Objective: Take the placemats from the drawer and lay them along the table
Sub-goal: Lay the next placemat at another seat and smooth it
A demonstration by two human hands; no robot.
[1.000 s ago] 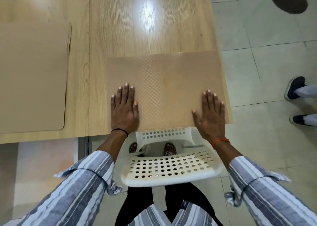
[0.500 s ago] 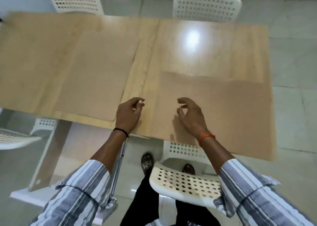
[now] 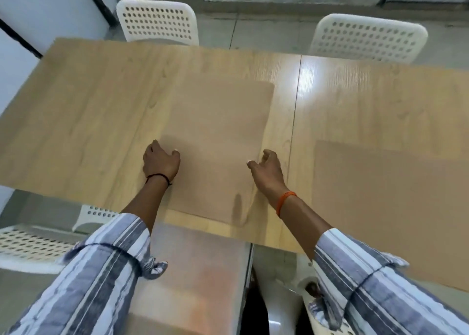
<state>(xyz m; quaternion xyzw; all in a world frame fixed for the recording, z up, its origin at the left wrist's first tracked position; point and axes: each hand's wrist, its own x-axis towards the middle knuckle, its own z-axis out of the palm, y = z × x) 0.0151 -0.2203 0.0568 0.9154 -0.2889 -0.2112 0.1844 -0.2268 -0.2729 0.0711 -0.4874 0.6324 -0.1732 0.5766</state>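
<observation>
Both hands reach over the middle placemat [image 3: 218,141], which lies flat on the table [image 3: 83,111].

I judge my left hand [image 3: 160,160], fingers curled at the mat's left edge, could drag it askew; whether it pinches the edge I cannot tell. My right hand [image 3: 266,168] hovers loosely curled, holding nothing. Since half a second ago I've shifted left from the right placemat [image 3: 385,197], now well apart.

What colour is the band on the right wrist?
Orange. The band shows in the head view, just behind the right hand.
</observation>
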